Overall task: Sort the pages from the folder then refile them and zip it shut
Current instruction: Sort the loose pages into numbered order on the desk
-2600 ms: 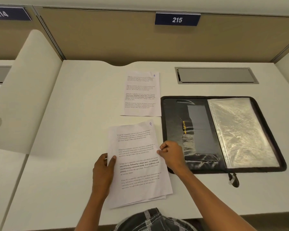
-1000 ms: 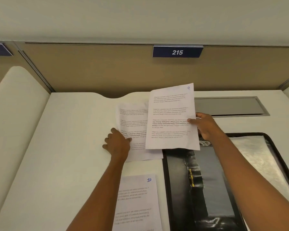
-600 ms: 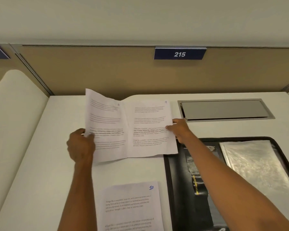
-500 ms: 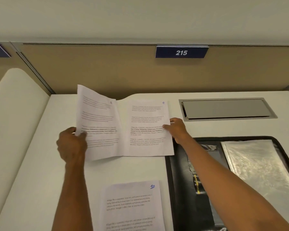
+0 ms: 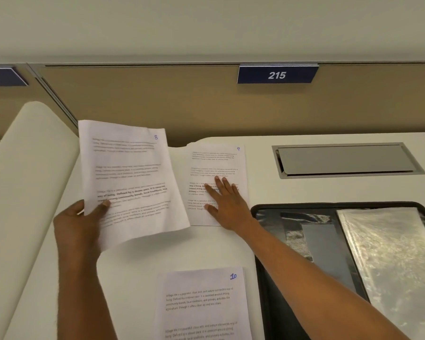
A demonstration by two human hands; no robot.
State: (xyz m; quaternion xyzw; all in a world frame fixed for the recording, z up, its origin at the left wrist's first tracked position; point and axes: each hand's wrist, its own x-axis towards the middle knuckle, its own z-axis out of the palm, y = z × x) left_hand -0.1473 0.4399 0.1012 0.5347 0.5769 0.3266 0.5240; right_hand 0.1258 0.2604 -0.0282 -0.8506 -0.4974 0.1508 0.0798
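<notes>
Three pages are left of the open folder (image 5: 268,303), long axes running away from the person, numbered corners far. Page 8 (image 5: 130,177) is raised off the desk (image 5: 157,253), top tilted left; the left hand (image 5: 81,227) pinches its lower left edge. Page 9 (image 5: 216,163) lies flat beside the folder's far left corner, pressed by the straight fingers of the right hand (image 5: 227,202). Page 10 (image 5: 201,305) lies nearer. A hatch (image 5: 344,159) sits beyond the folder.
</notes>
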